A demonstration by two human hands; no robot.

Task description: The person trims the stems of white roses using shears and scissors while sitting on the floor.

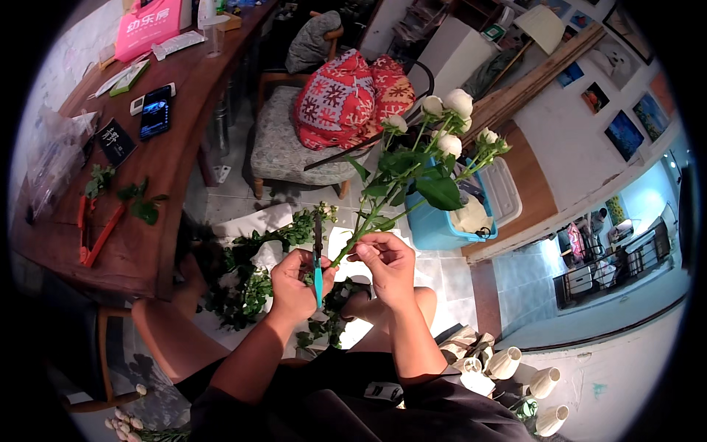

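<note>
Held upright before me is a branching stem of white roses [381, 207], its blooms pointing away to the upper right. My left hand [301, 284] grips the stem's lower end together with teal-handled pruning shears [318, 271], whose dark blades point up. Thumb and fingers of my right hand [386, 268] pinch the stem, or a small part on it, just above the left hand. Green leaves [439, 190] remain on the upper stem. Below, cut foliage [237, 293] lies in a heap on the floor between and beside my legs.
On the wooden table [188, 132] at left lie a phone [156, 112], orange-handled pliers or a stripper [88, 232] and a pink bag [148, 27]. A cushioned chair [298, 138] with red patterned fabric stands ahead, a blue plastic bin [436, 226] to the right. More roses [124, 425] lie at lower left.
</note>
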